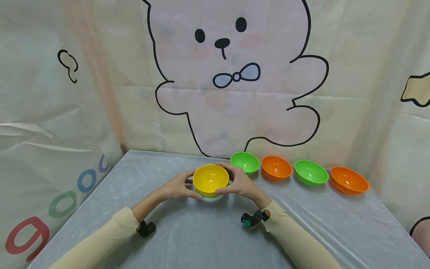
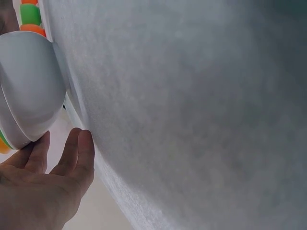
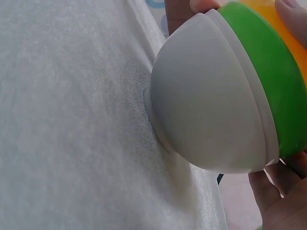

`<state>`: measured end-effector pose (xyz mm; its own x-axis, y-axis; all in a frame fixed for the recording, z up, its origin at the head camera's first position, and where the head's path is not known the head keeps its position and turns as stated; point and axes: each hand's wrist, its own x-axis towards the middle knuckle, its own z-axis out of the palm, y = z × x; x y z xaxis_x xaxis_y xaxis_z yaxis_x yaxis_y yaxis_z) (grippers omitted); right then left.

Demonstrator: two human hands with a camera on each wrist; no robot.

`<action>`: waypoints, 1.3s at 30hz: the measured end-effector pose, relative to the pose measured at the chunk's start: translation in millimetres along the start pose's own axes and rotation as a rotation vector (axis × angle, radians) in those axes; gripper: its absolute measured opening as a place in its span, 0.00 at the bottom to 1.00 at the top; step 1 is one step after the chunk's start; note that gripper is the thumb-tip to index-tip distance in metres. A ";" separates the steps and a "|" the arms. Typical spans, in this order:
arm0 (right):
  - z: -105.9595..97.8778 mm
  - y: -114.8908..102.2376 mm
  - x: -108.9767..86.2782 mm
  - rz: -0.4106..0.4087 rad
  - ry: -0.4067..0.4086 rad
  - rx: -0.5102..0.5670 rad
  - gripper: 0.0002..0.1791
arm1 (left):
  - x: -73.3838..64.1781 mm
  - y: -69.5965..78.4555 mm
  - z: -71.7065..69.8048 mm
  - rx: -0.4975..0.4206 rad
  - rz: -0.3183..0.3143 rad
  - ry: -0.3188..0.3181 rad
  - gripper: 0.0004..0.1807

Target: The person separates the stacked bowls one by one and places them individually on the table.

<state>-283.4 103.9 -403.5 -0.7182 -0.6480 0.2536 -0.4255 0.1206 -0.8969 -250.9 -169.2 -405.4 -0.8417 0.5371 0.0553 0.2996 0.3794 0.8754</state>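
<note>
A stack of nested bowls stands upright on the grey cloth at mid-table. The yellow bowl [image 1: 210, 178] is on top, a green bowl [image 3: 266, 79] shows beneath it, and white [image 3: 206, 96] lies lowest, its foot on the cloth. My left hand [image 1: 176, 186] holds the stack's left side, thumb near the front and fingers round behind. From the right, my right hand [image 1: 242, 182] grips it, its thumb at the yellow bowl's near edge. The left wrist view shows the left fingers [image 2: 38, 153] against the white bowl's side. How many white bowls are nested is unclear.
Along the back right edge stand a green bowl [image 1: 245, 163], an orange bowl [image 1: 276, 167], another green bowl [image 1: 311, 172] and another orange bowl [image 1: 349, 180], all upright. Behind the grey-covered table [image 1: 201, 235] hangs a printed cloth backdrop [image 1: 134, 74].
</note>
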 end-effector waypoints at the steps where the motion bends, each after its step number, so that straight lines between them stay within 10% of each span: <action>1: 0.0 -0.5 -0.1 0.002 0.000 0.004 0.46 | 0.1 0.0 0.1 -0.001 0.000 0.000 0.48; 22: -10.1 -8.1 -1.6 -0.145 0.093 0.125 0.44 | 0.9 -1.7 0.4 -0.009 0.000 -0.015 0.50; 39: -33.1 -20.5 -15.0 -0.106 0.135 0.162 0.45 | 0.3 -0.9 0.9 -0.019 0.011 -0.007 0.50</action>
<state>-282.1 136.0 -377.0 -0.7460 -0.5425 0.3862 -0.4163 -0.0726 -0.9063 -251.0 -168.7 -406.6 -0.8354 0.5463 0.0615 0.3000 0.3593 0.8837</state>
